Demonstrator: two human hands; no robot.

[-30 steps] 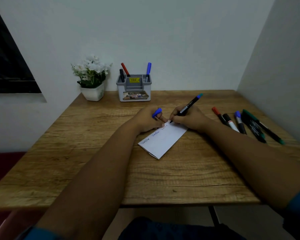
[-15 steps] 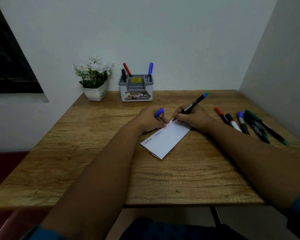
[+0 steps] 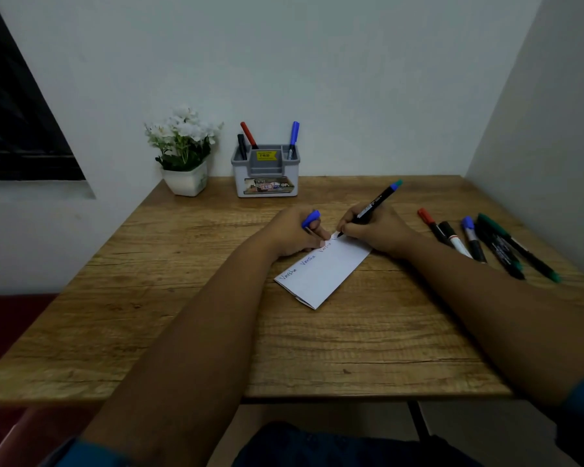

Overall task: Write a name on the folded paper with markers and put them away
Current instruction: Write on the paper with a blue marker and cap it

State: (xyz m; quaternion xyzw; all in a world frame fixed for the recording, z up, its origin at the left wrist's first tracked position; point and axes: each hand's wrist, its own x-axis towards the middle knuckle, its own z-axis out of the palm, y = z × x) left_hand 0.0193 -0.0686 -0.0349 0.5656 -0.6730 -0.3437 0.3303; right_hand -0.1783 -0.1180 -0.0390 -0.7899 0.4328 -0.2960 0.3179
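A white folded paper (image 3: 322, 273) lies at an angle in the middle of the wooden table (image 3: 216, 332), with a name written three times along its upper edge. My right hand (image 3: 378, 230) grips a black marker (image 3: 375, 202) with a blue end, its tip on the paper's far corner. My left hand (image 3: 294, 232) rests on the paper's top edge and holds a blue marker cap (image 3: 311, 219) between its fingers.
Several markers (image 3: 479, 242) lie loose on the table to the right of my right hand. A grey pen holder (image 3: 266, 176) with three markers stands at the back by the wall, a white flower pot (image 3: 184, 180) to its left. Walls close in behind and right.
The marker tip has shifted slightly along the paper's far corner as the writing goes on. My left hand keeps its place on the paper.
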